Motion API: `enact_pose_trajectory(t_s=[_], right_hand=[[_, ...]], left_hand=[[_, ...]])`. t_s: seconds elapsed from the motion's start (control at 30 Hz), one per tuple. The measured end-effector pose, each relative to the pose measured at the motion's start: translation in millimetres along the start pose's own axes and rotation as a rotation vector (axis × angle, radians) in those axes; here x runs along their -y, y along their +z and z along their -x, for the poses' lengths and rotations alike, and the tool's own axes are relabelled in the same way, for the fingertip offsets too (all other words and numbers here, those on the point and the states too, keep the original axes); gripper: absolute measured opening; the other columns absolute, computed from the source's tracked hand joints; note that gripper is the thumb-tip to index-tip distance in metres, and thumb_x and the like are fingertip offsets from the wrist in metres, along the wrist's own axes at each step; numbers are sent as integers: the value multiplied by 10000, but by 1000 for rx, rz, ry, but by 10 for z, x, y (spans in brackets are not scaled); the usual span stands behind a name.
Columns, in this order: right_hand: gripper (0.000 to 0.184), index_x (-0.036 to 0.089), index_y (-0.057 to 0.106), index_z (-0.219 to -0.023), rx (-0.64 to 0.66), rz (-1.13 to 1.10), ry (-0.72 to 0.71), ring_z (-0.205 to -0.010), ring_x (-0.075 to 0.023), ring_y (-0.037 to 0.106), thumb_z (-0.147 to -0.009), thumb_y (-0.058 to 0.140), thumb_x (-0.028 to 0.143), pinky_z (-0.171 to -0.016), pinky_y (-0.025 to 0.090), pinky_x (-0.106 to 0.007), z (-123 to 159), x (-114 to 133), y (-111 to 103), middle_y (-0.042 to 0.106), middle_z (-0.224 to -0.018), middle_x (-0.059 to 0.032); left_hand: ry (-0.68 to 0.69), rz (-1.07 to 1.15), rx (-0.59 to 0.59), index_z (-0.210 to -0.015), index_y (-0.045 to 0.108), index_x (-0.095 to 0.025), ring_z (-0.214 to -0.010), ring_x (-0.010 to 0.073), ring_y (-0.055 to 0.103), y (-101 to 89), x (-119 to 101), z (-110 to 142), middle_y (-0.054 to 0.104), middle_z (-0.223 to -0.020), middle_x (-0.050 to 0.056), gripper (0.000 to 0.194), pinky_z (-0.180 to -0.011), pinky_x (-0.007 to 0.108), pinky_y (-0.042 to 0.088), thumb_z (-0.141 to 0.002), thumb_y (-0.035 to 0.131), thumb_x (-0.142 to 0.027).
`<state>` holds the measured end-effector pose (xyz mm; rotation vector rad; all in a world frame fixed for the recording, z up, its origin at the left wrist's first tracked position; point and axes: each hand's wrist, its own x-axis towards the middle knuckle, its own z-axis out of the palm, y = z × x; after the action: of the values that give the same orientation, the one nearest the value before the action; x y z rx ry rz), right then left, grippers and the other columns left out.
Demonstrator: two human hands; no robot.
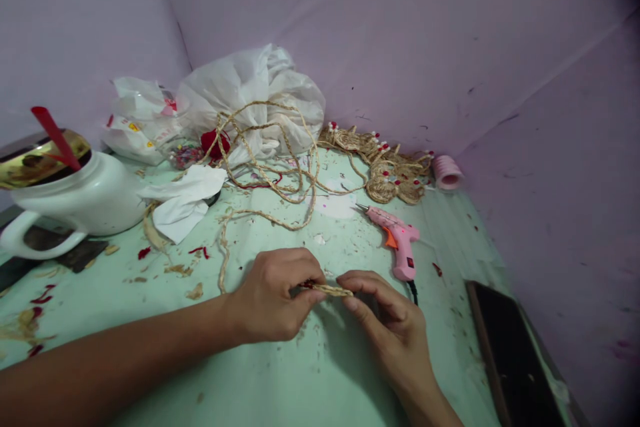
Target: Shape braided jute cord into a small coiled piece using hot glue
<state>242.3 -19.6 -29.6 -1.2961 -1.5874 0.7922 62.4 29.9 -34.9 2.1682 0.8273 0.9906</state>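
Observation:
Between my two hands is a small piece of braided straw cord (334, 290), seen nearly edge-on, with a bit of dark red by the left fingers. My left hand (277, 294) pinches it between thumb and curled fingers. At its other end, my right hand (395, 327) closes thumb and fingertips on the tip. A long braided cord (273, 215) loops over the table and runs down to behind my left hand. Beyond my right hand lies a pink glue gun (393, 234) with an orange trigger, its nozzle pointing to the back left.
Woven straw pieces with red and white beads (395, 180) lie at the back, beside a pink spool (447, 172). A white plastic bag (250, 87) stands behind the cord. At left are a white mug (95, 194) and a tissue (187, 197). A dark phone (515, 354) lies right.

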Motion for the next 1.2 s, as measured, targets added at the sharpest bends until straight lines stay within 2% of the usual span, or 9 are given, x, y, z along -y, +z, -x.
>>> enact_pose_trajectory(t_s=[0.1,0.23,0.37,0.5,0.7,0.9,1.07,1.2], right_hand=[[208,247,659,-957,13,91,-98,-829,-200,624,-755,644,197,-716,507,-325,13,-18,-4,674,-897,-53],[142,239,675,-873,9,199,-181,-747,-185,624,-771,616,159,-672,505,-326,19,-70,6,675,-796,-39],[114,227,668,-847,-53,229,-152,-745,-175,618,-785,606,154,-661,491,-308,5,-126,-36,668,-783,-32],[96,233,656,-842,-50,235,-106,-761,-172,611,-794,603,169,-663,477,-302,-5,-157,-103,667,-794,-21],[95,236,642,-855,-26,313,-176,-745,-186,601,-800,593,175,-673,461,-340,-9,-176,-139,666,-785,-26],[117,234,630,-879,25,418,-266,-712,-189,596,-806,578,159,-656,438,-352,-33,-163,-162,674,-767,-25],[156,222,613,-904,59,528,-352,-711,-174,615,-793,588,117,-776,407,-390,-38,-143,-170,692,-792,-13],[158,224,604,-906,48,583,-362,-720,-172,621,-795,582,113,-820,390,-404,-34,-134,-165,694,-799,-15]], left_hand=[[9,-26,6,-710,600,-150,-624,124,543,7,-10,-2,603,-674,35,58,-567,233,417,-741,551,-148],[31,-57,58,-738,608,-154,-648,140,551,-10,-35,-7,615,-698,44,64,-597,250,433,-739,551,-181],[-18,-124,124,-880,598,-159,-743,170,568,-53,-18,-16,633,-820,54,189,-661,281,451,-694,573,-171],[-64,-175,122,-896,606,-171,-738,161,575,-64,24,-22,635,-819,40,274,-650,271,450,-658,502,-84],[-101,-167,89,-771,637,-176,-671,138,576,-51,38,-29,637,-733,25,216,-593,239,441,-690,462,-79],[-96,-122,61,-760,646,-162,-660,139,575,-54,48,-34,636,-722,27,206,-592,246,439,-690,472,-79],[-103,-124,65,-753,634,-167,-660,139,570,-59,39,-35,629,-717,23,190,-598,249,437,-700,468,-91],[-74,-178,113,-760,621,-163,-655,147,560,-67,16,-35,615,-715,27,127,-590,256,428,-691,519,-132]])
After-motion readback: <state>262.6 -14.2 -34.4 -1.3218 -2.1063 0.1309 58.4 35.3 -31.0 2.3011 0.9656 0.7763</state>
